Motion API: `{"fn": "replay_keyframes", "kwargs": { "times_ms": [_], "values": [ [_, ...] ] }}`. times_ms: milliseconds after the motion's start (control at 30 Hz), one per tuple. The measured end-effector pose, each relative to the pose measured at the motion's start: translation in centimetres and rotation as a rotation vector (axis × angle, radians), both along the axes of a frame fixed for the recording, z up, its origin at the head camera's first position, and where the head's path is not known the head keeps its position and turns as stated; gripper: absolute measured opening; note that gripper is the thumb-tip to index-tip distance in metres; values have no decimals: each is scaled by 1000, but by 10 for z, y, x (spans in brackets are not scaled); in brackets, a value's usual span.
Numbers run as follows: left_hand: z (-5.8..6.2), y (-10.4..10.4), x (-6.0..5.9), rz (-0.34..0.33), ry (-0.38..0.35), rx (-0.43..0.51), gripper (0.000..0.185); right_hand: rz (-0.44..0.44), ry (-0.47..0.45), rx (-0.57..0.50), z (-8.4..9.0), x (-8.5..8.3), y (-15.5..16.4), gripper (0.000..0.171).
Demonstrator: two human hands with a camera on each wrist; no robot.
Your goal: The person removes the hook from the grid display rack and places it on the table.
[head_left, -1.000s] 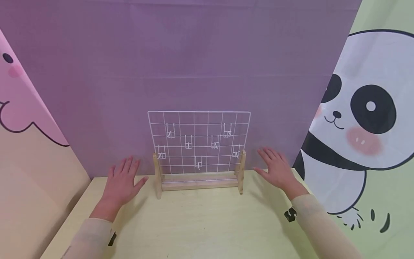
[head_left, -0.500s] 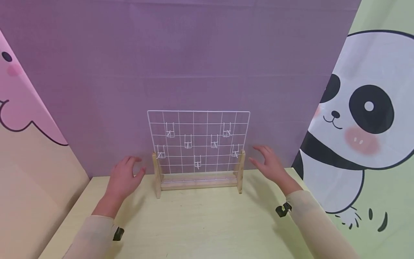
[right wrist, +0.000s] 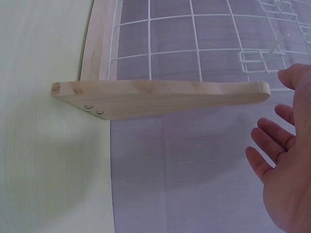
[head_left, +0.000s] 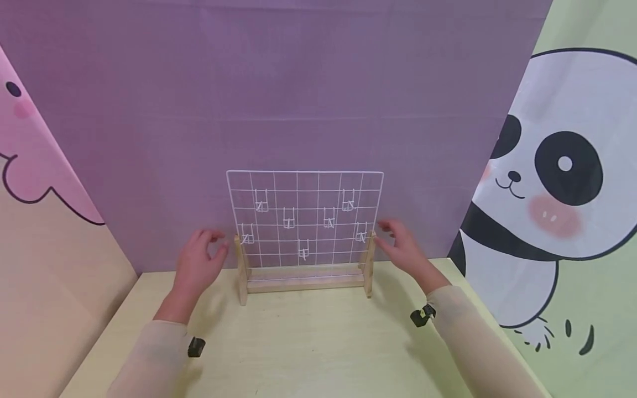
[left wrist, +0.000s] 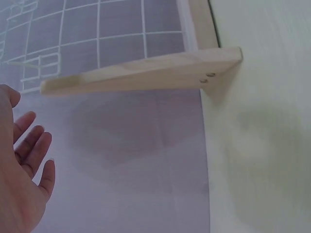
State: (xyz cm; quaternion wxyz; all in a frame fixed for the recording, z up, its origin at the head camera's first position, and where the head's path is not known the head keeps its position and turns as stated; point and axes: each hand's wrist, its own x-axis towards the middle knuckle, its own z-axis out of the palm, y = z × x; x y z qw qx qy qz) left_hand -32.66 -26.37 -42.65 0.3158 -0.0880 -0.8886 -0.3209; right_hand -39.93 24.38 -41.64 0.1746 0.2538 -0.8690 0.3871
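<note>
A white wire grid rack (head_left: pixel 297 182) stands upright in a wooden base (head_left: pixel 306 284) near the back of the table. Several small white wire hooks (head_left: pixel 289 221) hang on its mesh. My left hand (head_left: pixel 198 265) hovers just left of the rack, its fingers loosely bent and holding nothing. On the other side my right hand (head_left: pixel 402 249) is beside the right wooden upright (right wrist: pixel 160 92), fingertips close to the grid's edge. In the left wrist view a gap shows between the hand and the left upright (left wrist: pixel 141 73). Whether the right fingers touch the grid is unclear.
The pale wooden table (head_left: pixel 298 348) ends at a purple cloth backdrop (head_left: pixel 308 83) just behind the rack. A panda-printed cloth (head_left: pixel 572 232) hangs at the right, and a pink-and-peach printed cloth (head_left: pixel 45 265) at the left.
Both hands have lifted from lying flat and spread near the table's back edge and moved inward toward the rack's sides. Their fingers have bent. The rack has not moved.
</note>
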Motion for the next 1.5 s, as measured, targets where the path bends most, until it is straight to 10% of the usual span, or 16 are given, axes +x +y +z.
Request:
{"fn": "replay_keyframes", "kwargs": {
  "times_ms": [833,1500],
  "values": [
    [35,24,-5,-53,13,138,27,19,-85,-93,-1,-9,-20,26],
    [30,32,-10,-112,-8,114,26,-32,-304,-346,-11,-10,-24,31]
  ]
}}
